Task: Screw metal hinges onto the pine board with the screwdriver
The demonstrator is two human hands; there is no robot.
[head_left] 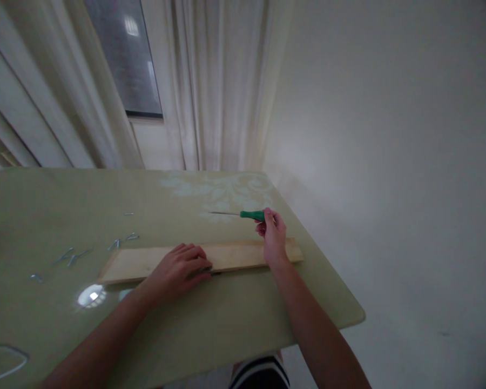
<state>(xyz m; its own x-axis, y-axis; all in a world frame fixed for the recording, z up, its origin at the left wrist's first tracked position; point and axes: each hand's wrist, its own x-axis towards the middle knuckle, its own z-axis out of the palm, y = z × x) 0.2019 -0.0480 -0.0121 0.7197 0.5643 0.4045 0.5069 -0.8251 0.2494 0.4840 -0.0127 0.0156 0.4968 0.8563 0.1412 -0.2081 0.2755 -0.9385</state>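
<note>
- Steady pressure from the left hand should help stop the wooden board rocking on the counter.
- A firm hold on the green screwdriver should help control its tip — best aimed clear of the left fingers.
- The right hand is closed around the handle's end, the shaft pointing left, raised above the board.
- The left hand lies over the board's near edge, beside a small dark piece — whether it pinches that, I cannot tell.
</note>
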